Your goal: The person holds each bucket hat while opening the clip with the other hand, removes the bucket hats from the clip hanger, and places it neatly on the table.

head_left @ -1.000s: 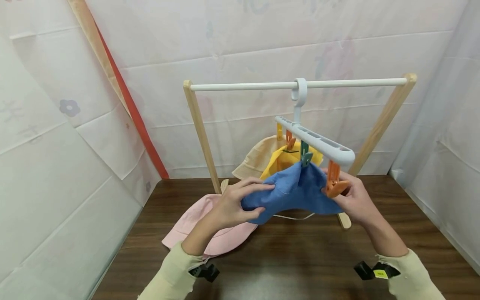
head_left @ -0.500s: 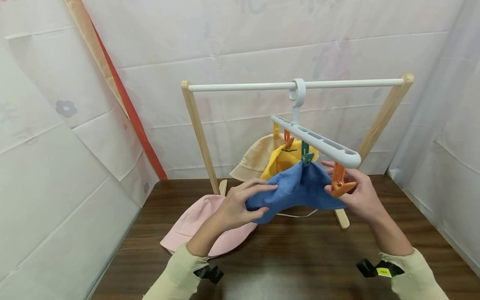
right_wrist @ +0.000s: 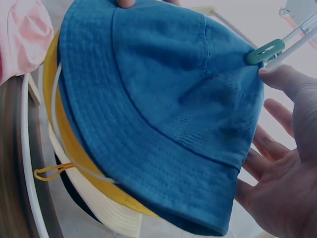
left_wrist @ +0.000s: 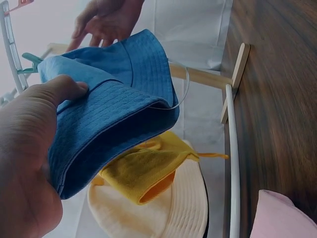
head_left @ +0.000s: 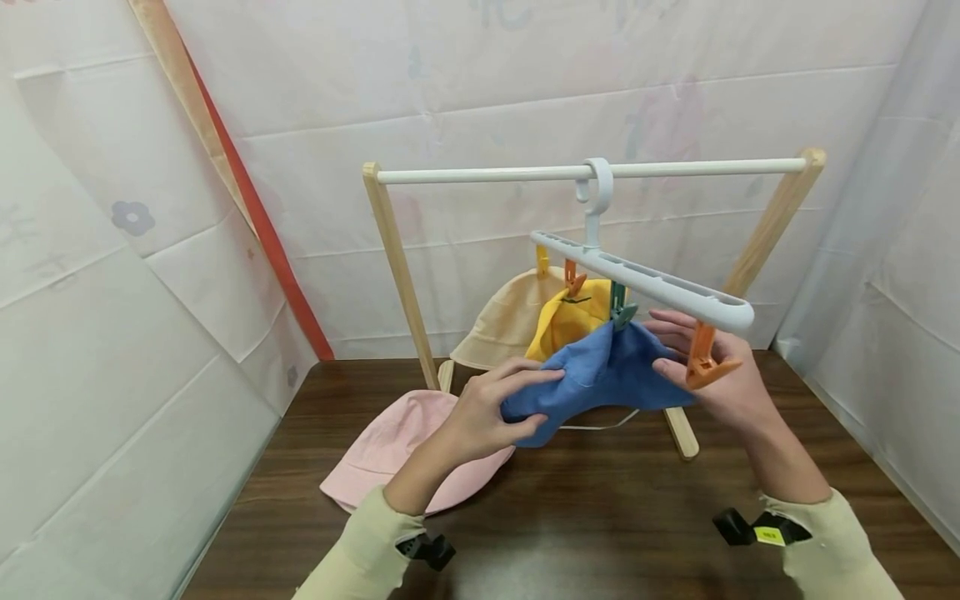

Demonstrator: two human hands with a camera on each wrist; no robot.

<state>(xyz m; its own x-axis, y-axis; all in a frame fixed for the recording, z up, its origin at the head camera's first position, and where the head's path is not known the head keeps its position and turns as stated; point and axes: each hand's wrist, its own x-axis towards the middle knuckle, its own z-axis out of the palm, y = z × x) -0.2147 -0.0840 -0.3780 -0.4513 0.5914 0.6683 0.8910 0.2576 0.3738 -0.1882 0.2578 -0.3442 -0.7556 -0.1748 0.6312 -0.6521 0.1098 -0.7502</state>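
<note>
Your left hand (head_left: 483, 412) held the blue hat (head_left: 592, 383) by its brim, the fingers over the near side and the thumb pressed against the cloth. Your right hand (head_left: 735, 396) was spread loosely at the hat's other side, its fingers apart and its thumb close to the crown; you could not tell from the views whether that thumb touched the fabric.

The blue hat hung in the air above the worktop (head_left: 600, 517), its crown gripped by the green clip (head_left: 621, 310) of the pale hanger (head_left: 652, 283). A thin white cord (right_wrist: 55, 114) looped below its brim. Just in front of your right hand, an orange clip (head_left: 701, 350) hung from the hanger's near end.

Behind the blue hat you had the yellow hat (head_left: 558, 329), hung from another orange clip (head_left: 573, 279), and farther back the beige hat (head_left: 502, 321), under a yellow clip (head_left: 542, 262). The hanger's hook sat over the white rod (head_left: 480, 175) of the wooden rack (head_left: 401, 267). To your left, partly hidden by your forearm, a pink hat (head_left: 390, 433) lay on the worktop.
</note>
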